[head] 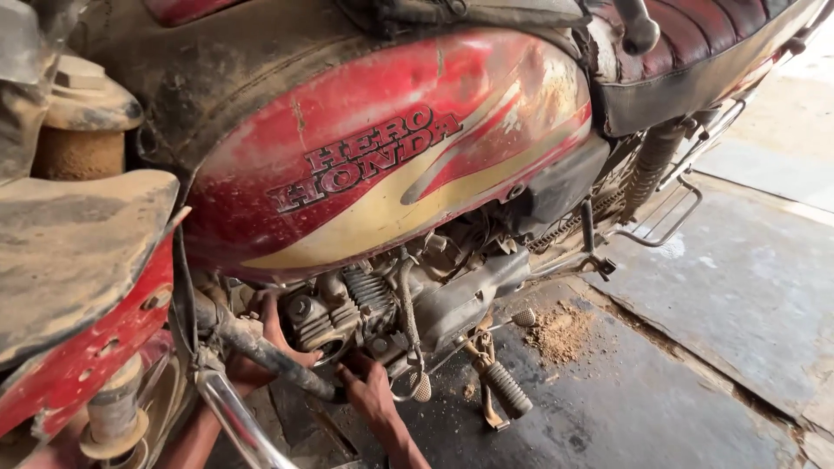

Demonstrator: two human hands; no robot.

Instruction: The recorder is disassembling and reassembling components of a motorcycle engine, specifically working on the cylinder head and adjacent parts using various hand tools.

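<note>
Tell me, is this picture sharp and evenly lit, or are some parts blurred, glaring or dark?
Head view: the red fuel tank is sharp, with soft glare on its upper curve; the floor at top right is washed out by daylight; both hands, left and right, sit in dim shade under the engine; the near fender at left is slightly soft.

I see fuel tank point(391, 156) painted metal, glossy but scuffed, dusty; engine point(365, 304) bare metal, grimy; seat point(695, 43) ribbed vinyl; floor point(712, 287) rough concrete.

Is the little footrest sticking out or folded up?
Sticking out: the footrest juts sideways from the motorcycle's frame, over the floor.
</note>
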